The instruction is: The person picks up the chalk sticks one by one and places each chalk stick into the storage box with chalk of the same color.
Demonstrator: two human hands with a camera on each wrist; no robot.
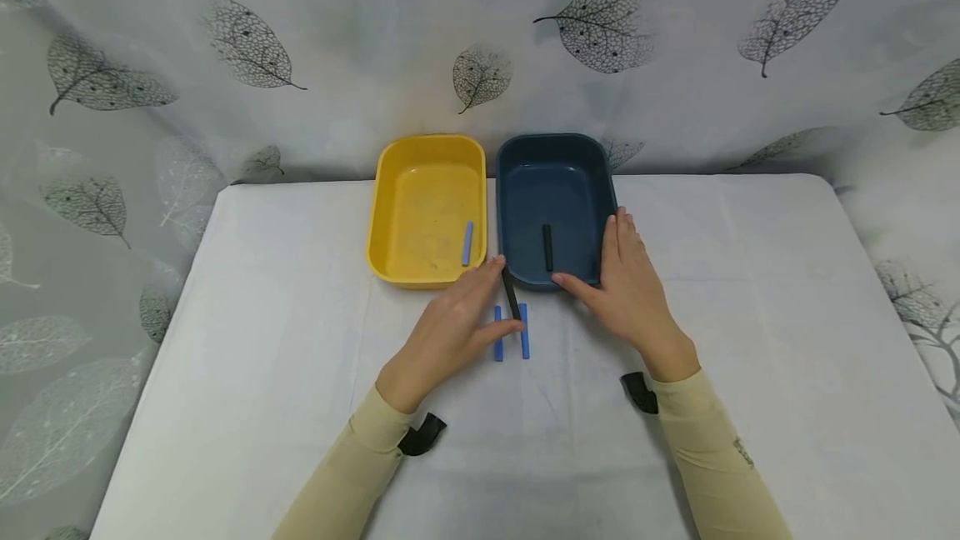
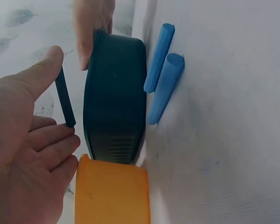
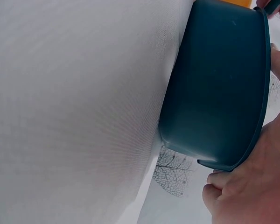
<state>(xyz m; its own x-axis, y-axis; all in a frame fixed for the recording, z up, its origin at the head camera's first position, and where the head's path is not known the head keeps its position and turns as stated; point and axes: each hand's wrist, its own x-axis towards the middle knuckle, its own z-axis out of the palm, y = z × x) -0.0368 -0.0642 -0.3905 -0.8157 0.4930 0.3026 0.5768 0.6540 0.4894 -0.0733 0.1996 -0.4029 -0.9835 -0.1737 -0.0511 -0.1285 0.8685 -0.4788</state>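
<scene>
Some left fingers (image 2: pixel 51 135) pinch a black stick (image 2: pixel 65 100) by its ends

Head view bright, evenly lit; soft shadows along the inner sides of the sleeves (image 1: pixel 345 473). Faint glint on dark blue tray (image 1: pixel 573 211), beyond both hands. Wrist views dimmer, greyer: moire on white cloth (image 3: pixel 84 116) beside right hand (image 3: pixel 256 186); backdrop (image 2: pixel 49 28) past left hand (image 2: pixel 23 154) hazy.
</scene>
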